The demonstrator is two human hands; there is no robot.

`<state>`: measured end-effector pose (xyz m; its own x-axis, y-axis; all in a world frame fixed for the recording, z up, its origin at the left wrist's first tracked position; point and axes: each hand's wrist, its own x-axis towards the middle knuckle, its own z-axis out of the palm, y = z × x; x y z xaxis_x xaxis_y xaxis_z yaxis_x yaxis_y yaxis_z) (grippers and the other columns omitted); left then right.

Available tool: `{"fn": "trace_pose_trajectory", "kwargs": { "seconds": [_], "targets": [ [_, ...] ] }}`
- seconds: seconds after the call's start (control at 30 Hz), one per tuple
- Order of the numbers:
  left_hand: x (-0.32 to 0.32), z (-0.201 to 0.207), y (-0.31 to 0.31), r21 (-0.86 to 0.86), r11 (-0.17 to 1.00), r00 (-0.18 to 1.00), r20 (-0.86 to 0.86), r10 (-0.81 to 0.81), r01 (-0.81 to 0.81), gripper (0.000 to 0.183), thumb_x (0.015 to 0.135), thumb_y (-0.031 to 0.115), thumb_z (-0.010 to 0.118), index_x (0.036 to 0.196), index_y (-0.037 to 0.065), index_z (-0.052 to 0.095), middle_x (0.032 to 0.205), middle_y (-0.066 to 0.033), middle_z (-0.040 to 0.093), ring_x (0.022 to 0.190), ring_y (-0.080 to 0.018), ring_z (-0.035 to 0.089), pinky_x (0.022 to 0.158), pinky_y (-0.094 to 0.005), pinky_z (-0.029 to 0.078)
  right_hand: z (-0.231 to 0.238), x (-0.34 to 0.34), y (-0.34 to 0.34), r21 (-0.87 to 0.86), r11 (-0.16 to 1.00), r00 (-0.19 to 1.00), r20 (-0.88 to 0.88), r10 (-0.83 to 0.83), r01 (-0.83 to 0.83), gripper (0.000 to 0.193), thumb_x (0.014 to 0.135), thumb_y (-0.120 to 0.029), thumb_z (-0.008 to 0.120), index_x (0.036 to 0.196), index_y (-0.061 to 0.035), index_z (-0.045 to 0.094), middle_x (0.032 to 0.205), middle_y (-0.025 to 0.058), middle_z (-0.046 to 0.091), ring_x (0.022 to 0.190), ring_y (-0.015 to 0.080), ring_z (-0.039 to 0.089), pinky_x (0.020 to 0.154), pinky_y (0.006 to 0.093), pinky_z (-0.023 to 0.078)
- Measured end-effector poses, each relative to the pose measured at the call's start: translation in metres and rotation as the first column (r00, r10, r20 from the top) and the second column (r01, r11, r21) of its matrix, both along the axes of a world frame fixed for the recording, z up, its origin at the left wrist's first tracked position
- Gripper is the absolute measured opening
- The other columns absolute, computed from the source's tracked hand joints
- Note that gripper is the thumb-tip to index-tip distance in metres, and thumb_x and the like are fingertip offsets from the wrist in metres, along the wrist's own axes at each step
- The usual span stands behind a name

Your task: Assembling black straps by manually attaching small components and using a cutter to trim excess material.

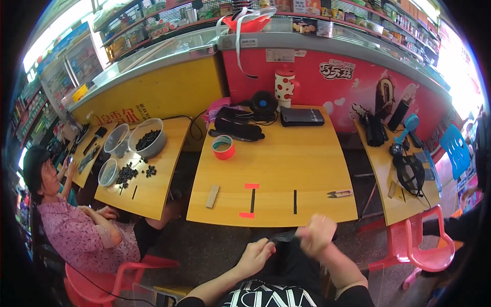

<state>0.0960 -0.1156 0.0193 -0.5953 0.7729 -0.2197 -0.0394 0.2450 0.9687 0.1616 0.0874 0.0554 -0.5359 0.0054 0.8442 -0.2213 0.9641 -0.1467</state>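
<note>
Below the front edge of the wooden table (271, 166), my left hand (257, 260) is closed, its fingers pinched on a thin, dark, flexible piece (284, 237). This piece stretches across above my lap toward my right hand (318, 236), which is closed like a fist at its other end and a little smeared by motion. What the piece is made of I cannot make out. Nearest on the table top lie a black strip (295, 202), another black strip (252, 201) between two red tape pieces, a flat tan block (212, 196) and small thread snips (339, 194).
Farther back are a tape roll (223, 147), a black pouch (302, 116), a dotted tumbler (284, 88) and a small fan (263, 106). At left, a seated person (84, 225) is beside a table with tubs of black pieces (147, 138). A pink chair (422, 240) stands right.
</note>
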Motion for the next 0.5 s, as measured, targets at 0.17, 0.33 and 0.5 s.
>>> {"fn": "trace_pose_trajectory", "kwargs": {
  "seconds": [0.17, 0.33, 0.5],
  "targets": [
    [-0.002, -0.006, 0.008, 0.08, 0.992, 0.953, -0.281, 0.112, -0.093, 0.028, 0.097, 0.019, 0.052, 0.079, -0.003, 0.055, 0.064, -0.0168, 0.054, 0.057, -0.0317, 0.057, 0.053, -0.0358, 0.043, 0.034, 0.017, -0.025, -0.149, 0.981, 0.587, 0.785, 0.196, -0.128, 0.048, 0.078, -0.053, 0.067, 0.058, -0.0116, 0.051, 0.051, 0.007, 0.038, 0.041, 0.0273, 0.04, 0.039, 0.0411, 0.028],
    [0.028, 0.045, 0.004, 0.267, 0.927, 0.872, -0.478, -0.109, 0.263, 0.03, 0.092, 0.015, 0.06, 0.07, 0.001, 0.044, 0.06, -0.0168, 0.044, 0.055, -0.0381, 0.05, 0.047, -0.0393, 0.037, 0.025, -0.014, 0.018, -0.191, 0.978, 0.997, -0.001, 0.08, -0.078, 0.045, 0.091, -0.025, 0.062, 0.06, -0.0066, 0.036, 0.053, 0.0088, 0.035, 0.041, 0.028, 0.037, 0.038, 0.0381, 0.025],
    [-0.01, -0.007, 0.009, 0.156, 0.984, 0.937, -0.323, 0.131, -0.083, 0.021, 0.093, 0.013, 0.056, 0.077, -0.001, 0.054, 0.063, -0.0186, 0.056, 0.054, -0.0299, 0.057, 0.051, -0.0354, 0.044, 0.045, 0.025, -0.041, -0.08, 0.956, 0.775, 0.569, 0.276, -0.281, 0.059, 0.078, -0.044, 0.072, 0.051, -0.0089, 0.033, 0.049, 0.0062, 0.032, 0.039, 0.0233, 0.038, 0.038, 0.0349, 0.028]
  ]
}}
